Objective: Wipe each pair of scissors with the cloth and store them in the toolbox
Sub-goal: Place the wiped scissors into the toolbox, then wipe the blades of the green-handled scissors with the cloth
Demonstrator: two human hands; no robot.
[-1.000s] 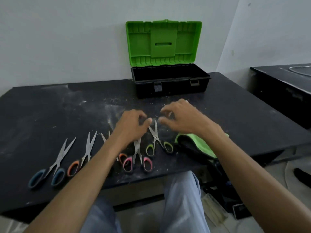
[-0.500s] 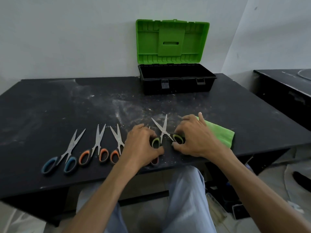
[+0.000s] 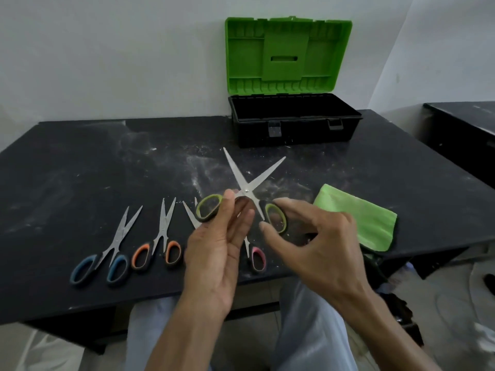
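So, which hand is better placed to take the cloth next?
Right. The green cloth lies just beside the right hand, on its side of the table. The left hand already holds the green-handled scissors and sits farther away.

A plain, pale grey-white painted wall (image 3: 107, 62) runs behind a wide black table with a matte top (image 3: 67, 167), its surface smeared with white dust and scratches. The wall turns a corner on the right (image 3: 442, 49), where a second black-topped table (image 3: 466, 116) stands a little apart. Below, a light floor (image 3: 455, 303) shows, lit softly and evenly.
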